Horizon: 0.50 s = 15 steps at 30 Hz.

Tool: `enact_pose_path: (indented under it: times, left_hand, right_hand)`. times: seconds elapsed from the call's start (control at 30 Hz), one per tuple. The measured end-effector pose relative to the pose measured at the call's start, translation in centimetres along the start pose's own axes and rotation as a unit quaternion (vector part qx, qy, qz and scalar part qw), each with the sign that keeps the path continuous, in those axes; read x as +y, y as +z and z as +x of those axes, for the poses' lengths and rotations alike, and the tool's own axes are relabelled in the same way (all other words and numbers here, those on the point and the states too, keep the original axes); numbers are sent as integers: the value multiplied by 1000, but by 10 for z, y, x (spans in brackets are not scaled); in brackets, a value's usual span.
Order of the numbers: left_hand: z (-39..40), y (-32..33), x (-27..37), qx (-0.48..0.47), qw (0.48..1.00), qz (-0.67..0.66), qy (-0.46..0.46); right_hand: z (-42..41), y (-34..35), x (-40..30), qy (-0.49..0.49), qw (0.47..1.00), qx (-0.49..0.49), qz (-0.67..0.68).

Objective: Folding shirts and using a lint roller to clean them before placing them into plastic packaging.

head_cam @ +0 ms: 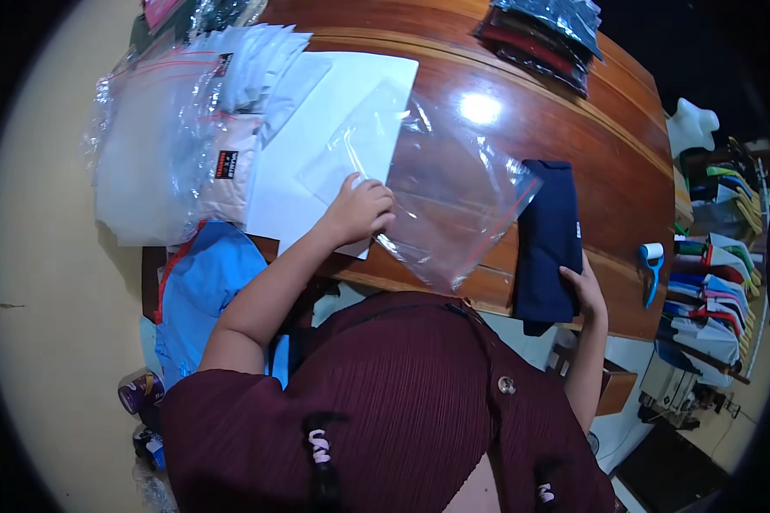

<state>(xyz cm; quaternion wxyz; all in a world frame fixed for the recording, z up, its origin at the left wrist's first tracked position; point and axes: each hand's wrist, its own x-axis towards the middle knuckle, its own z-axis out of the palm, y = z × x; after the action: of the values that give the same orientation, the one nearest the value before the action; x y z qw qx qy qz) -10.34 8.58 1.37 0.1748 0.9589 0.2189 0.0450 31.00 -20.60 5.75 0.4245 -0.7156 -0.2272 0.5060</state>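
Note:
A clear plastic bag [449, 186] with a red seal strip lies across the wooden table and partly over white sheets [333, 128]. My left hand [362, 208] rests at the bag's near left side, its fingers curled onto the film. To the right, a folded navy garment [545, 243] with a small white tag lies lengthwise, its near end past the table's edge. My right hand [582, 288] grips its right side, thumb on top and the other fingers hidden. One corner of the bag touches or overlaps the garment's left edge.
Empty-looking clear bags [154, 147] and bagged garments [234, 167] are piled at the left. More packed garments [545, 42] sit at the far right of the table [603, 192]. A blue-handled lint roller [651, 272] lies near the right edge. Blue fabric [208, 288] hangs at the left.

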Motion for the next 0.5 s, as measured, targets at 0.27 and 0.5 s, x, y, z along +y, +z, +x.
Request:
enact_pose_path:
  times: [0.27,0.5]
  left_hand:
    - [45,25,106,110,990,9,-84]
    - [76,65,179,121,985,25,-121]
  right_hand:
    - [-14,-49,-11,-32,974,106,-196]
    - [-35,-89,-50,-34,848,124,-514]
